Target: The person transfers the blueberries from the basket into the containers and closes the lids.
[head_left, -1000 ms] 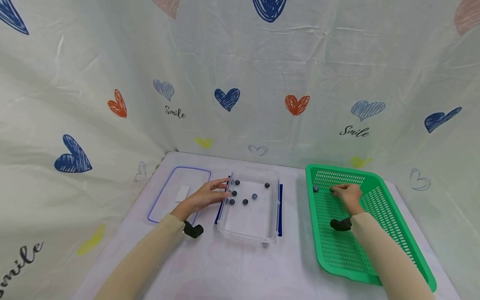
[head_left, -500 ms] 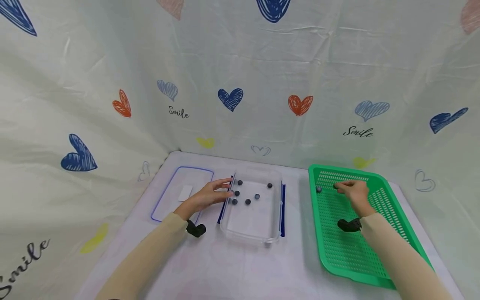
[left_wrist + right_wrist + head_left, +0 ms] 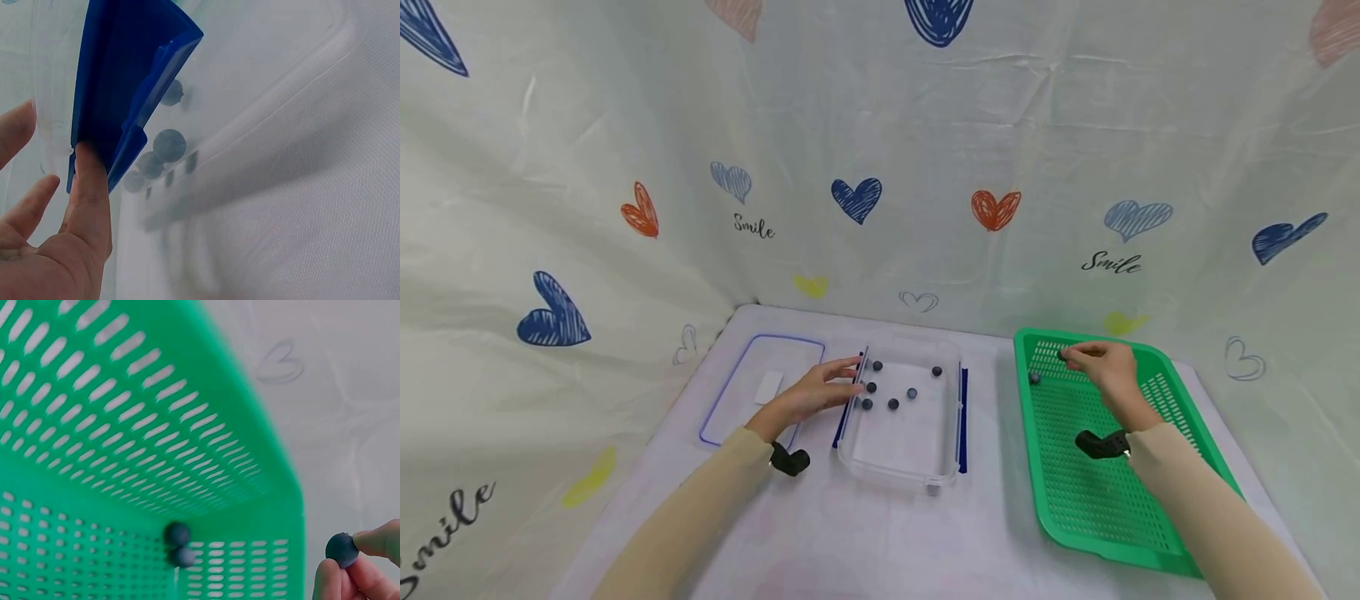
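My right hand (image 3: 1105, 371) pinches a blueberry (image 3: 342, 550) between thumb and fingertips, over the far end of the green slotted basket (image 3: 1037, 500). Two more blueberries (image 3: 179, 544) lie together in the basket's corner, in the right wrist view. At the left side of a clear plastic box (image 3: 887, 477), my left hand (image 3: 808, 393) has its fingers extended and touching the side by the blue latch flap (image 3: 119, 75). Several blueberries (image 3: 892, 404) are scattered inside the box, mostly towards its far left. Through the box wall they look blurred in the left wrist view.
A clear lid (image 3: 722, 387) with a blue seal lies on the table left of the box. Another blue flap (image 3: 964, 421) sticks out on the box's right side. Bare white tablecloth (image 3: 988, 467) separates box and basket. A heart-printed curtain (image 3: 925, 250) hangs behind.
My right hand has risen from the basket floor with the blueberry and moved towards the basket's far edge. The left hand stays at the box's side.
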`<state>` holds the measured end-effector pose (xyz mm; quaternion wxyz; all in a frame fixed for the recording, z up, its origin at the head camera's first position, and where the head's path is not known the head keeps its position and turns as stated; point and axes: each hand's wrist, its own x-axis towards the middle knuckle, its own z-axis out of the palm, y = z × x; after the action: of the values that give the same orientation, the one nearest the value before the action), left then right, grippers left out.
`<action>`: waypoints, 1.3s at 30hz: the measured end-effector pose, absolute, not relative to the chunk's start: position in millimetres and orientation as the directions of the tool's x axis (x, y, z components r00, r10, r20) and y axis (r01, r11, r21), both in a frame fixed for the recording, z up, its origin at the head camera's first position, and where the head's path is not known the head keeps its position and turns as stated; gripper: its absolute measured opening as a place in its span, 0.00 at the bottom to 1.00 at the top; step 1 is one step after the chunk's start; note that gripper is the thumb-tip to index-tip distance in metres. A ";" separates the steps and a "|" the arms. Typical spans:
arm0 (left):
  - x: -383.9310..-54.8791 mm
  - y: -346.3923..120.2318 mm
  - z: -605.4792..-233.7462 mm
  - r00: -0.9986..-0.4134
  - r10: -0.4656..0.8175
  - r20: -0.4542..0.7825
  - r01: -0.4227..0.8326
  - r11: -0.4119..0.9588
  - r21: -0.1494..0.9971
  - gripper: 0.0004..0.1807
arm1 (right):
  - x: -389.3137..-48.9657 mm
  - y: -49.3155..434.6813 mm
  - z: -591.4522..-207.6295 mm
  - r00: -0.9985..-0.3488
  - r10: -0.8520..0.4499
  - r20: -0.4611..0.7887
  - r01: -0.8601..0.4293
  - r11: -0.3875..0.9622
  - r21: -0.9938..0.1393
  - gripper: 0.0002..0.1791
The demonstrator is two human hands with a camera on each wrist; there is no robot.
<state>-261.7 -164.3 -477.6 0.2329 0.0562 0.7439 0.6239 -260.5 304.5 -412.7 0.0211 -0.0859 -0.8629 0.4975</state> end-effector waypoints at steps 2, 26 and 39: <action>-261.1 -164.4 -478.5 -0.884 0.378 -0.275 -0.208 0.209 0.955 0.39 | -259.0 301.6 -407.4 -0.986 0.157 -0.050 0.121 0.490 -0.863 0.24; -258.9 -163.1 -477.1 -0.887 0.373 -0.273 -0.210 0.202 0.957 0.39 | -255.2 249.3 -366.9 -0.999 -0.016 -0.036 0.026 0.420 -0.907 0.27; -261.3 -162.6 -477.4 -0.887 0.370 -0.277 -0.215 0.200 0.956 0.40 | -263.2 196.0 -377.3 -0.995 -0.087 -0.045 0.007 0.397 -0.918 0.19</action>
<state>-261.3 -162.6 -477.4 0.2320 0.0523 0.7391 0.6302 -263.2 196.0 -377.3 -0.0428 0.0238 -0.8347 0.5485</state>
